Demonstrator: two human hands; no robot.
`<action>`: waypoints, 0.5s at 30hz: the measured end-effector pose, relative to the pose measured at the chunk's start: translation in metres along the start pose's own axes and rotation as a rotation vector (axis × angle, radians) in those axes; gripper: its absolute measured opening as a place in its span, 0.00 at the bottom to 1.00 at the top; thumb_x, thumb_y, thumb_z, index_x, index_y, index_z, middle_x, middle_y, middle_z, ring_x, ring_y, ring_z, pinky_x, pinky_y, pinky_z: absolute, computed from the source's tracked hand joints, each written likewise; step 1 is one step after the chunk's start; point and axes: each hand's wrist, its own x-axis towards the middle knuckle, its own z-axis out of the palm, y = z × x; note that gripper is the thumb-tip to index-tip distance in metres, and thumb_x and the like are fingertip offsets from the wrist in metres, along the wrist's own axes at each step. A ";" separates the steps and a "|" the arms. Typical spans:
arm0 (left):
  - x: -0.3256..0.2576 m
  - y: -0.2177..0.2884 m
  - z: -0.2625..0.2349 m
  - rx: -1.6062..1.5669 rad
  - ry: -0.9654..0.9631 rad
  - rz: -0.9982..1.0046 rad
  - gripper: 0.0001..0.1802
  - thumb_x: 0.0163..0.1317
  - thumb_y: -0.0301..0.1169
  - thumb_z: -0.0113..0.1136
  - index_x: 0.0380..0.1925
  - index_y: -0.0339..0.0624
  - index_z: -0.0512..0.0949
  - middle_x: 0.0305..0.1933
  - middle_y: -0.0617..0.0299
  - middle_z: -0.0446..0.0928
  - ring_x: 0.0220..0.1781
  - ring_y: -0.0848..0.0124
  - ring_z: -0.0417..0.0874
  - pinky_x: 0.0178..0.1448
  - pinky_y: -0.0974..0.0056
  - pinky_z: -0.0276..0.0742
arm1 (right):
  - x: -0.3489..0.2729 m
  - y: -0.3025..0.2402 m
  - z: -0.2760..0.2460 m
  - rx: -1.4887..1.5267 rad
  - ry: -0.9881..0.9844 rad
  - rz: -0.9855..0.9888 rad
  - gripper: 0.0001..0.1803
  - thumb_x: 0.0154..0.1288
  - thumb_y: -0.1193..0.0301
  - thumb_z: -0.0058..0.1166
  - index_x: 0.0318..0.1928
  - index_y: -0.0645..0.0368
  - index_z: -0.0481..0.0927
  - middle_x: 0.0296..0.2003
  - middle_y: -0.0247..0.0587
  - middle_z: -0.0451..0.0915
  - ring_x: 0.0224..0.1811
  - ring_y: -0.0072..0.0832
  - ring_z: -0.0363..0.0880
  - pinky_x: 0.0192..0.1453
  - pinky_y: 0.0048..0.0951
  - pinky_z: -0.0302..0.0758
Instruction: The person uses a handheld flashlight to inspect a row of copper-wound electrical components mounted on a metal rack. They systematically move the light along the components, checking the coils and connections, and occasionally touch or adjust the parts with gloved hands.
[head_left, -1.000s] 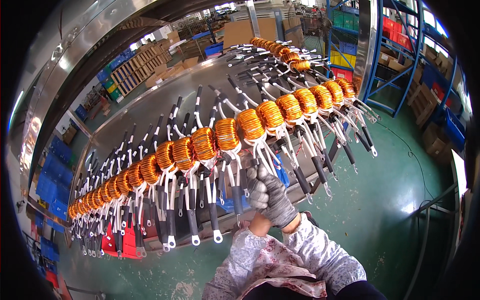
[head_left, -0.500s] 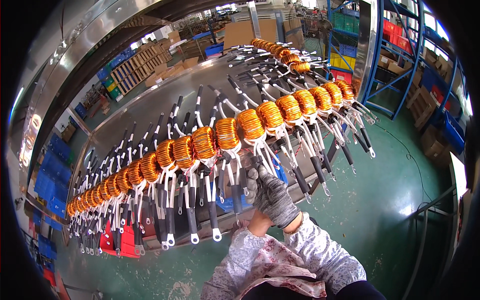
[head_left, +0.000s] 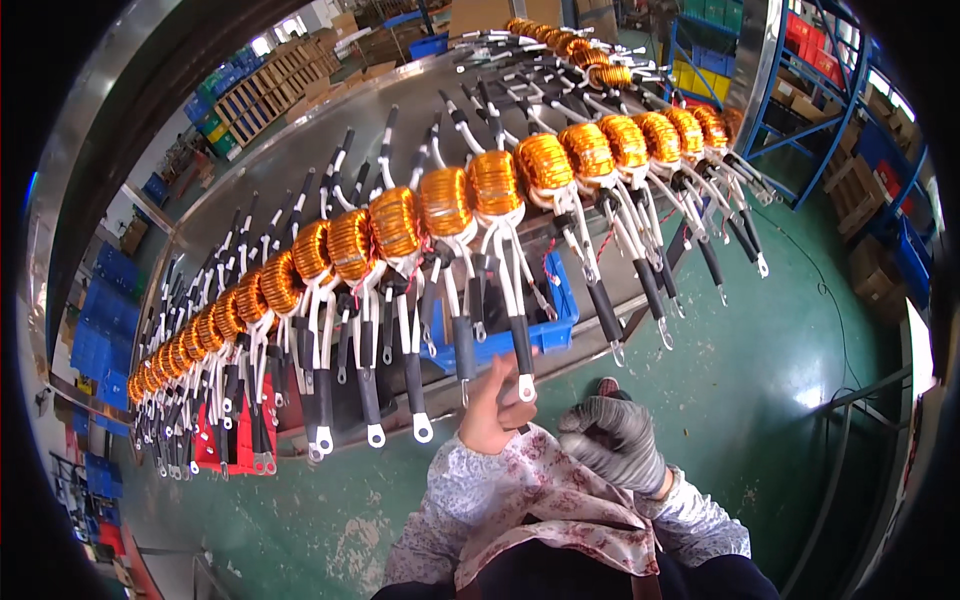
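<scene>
A long row of copper-wound ring coils (head_left: 445,200) stands along the metal table, with white-and-black cables ending in ring lugs hanging off its near side. My bare left hand (head_left: 490,410) is just below the coils, fingers partly stretched, behind a hanging cable lug (head_left: 526,386) that hides part of them. Whether they touch that cable I cannot tell. My right hand (head_left: 615,440), in a grey knitted glove, is lower and to the right, away from the cables. Its fingers are curled in; anything inside them is hidden.
A blue bin (head_left: 555,335) and a red bin (head_left: 240,450) sit below the hanging cables. Another coil row (head_left: 575,48) stands at the far right of the table (head_left: 290,190). Blue shelving (head_left: 805,135) with crates rises at the right.
Both hands have come away from the cables under the middle coils. The right has moved down and right, the left slightly down and left. My left hand now shows bare. The view has shifted.
</scene>
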 end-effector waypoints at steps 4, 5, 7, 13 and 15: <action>0.009 -0.012 0.006 -0.105 -0.073 0.001 0.22 0.66 0.50 0.42 0.52 0.50 0.66 0.19 0.73 0.56 0.13 0.86 0.51 0.15 0.78 0.45 | -0.019 0.058 0.008 -0.692 -0.142 -0.500 0.19 0.42 0.69 0.61 0.40 0.49 0.79 0.42 0.32 0.76 0.44 0.34 0.74 0.46 0.37 0.72; 0.011 -0.016 0.006 -0.103 -0.080 -0.012 0.21 0.66 0.49 0.43 0.51 0.50 0.66 0.19 0.74 0.56 0.13 0.86 0.51 0.15 0.78 0.45 | -0.023 0.069 0.008 -0.717 -0.134 -0.516 0.19 0.42 0.69 0.60 0.40 0.48 0.79 0.42 0.31 0.76 0.45 0.34 0.74 0.46 0.38 0.72; 0.015 -0.021 0.006 -0.091 -0.093 -0.026 0.18 0.66 0.46 0.43 0.50 0.51 0.66 0.19 0.74 0.56 0.13 0.86 0.51 0.14 0.78 0.44 | -0.022 0.079 0.011 -0.762 -0.121 -0.563 0.19 0.42 0.70 0.58 0.40 0.46 0.80 0.44 0.29 0.75 0.47 0.34 0.73 0.47 0.38 0.72; 0.012 -0.016 0.013 -0.030 -0.077 0.015 0.23 0.67 0.48 0.40 0.51 0.43 0.65 0.17 0.73 0.55 0.13 0.84 0.50 0.14 0.77 0.44 | -0.018 0.051 0.021 -0.138 0.121 -0.361 0.09 0.51 0.78 0.60 0.35 0.59 0.79 0.39 0.41 0.78 0.38 0.32 0.78 0.41 0.27 0.74; 0.012 -0.009 0.004 0.045 -0.065 0.026 0.23 0.65 0.51 0.43 0.48 0.44 0.67 0.17 0.71 0.56 0.13 0.82 0.51 0.15 0.76 0.46 | -0.014 0.019 0.020 0.189 0.218 -0.078 0.07 0.50 0.78 0.62 0.31 0.62 0.77 0.31 0.44 0.77 0.37 0.31 0.78 0.43 0.30 0.73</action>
